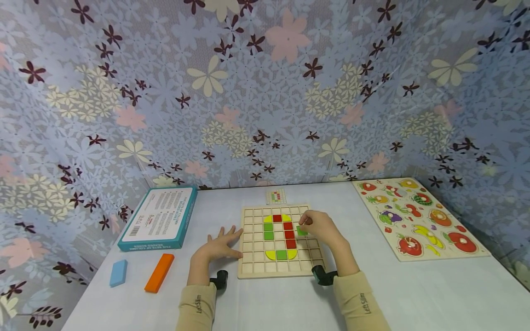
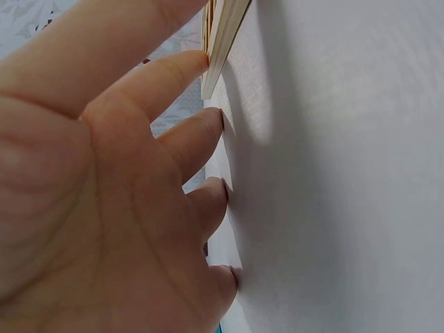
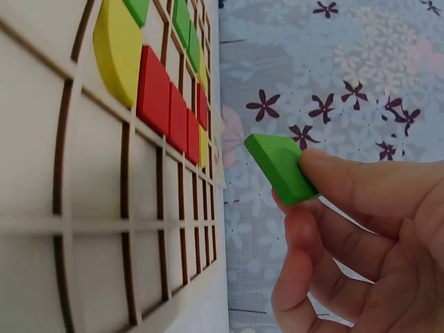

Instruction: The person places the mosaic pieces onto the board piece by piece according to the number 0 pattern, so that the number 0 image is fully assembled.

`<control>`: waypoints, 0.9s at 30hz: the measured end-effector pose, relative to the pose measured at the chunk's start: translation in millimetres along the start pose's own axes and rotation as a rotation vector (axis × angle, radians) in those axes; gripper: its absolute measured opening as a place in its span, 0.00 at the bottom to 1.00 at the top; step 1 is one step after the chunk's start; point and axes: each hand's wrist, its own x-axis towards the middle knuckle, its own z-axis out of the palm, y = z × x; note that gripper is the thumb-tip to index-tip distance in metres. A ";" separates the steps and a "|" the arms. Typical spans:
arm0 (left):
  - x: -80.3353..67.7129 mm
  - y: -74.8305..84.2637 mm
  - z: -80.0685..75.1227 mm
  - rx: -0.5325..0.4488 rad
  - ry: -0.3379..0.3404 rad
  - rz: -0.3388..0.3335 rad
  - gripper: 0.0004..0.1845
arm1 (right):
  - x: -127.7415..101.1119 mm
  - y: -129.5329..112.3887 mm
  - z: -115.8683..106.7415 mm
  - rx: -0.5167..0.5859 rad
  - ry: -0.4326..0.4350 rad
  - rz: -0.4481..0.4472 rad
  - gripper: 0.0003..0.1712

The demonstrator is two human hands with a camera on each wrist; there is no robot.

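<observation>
Near the frame's centre, the right hand [image 1: 320, 226] is pinching a small green tile [image 3: 279, 166], seemingly light, stiff, best gripped by its edges, above the grid board [image 1: 248, 266], while the left hand [image 1: 219, 247], fingers spread flat, is steadying it on the bench [image 1: 414, 294].

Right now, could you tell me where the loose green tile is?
The green tile is pinched in the right hand, held just above the grid board near its right side, beside the column of red tiles.

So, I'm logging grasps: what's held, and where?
The right hand pinches a green square tile by one corner; the left hand holds nothing.
</observation>
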 end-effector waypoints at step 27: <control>-3.1 4.4 -1.2 -0.012 -0.007 -0.013 0.44 | 2.2 -21.2 48.7 0.059 -0.117 -0.129 0.04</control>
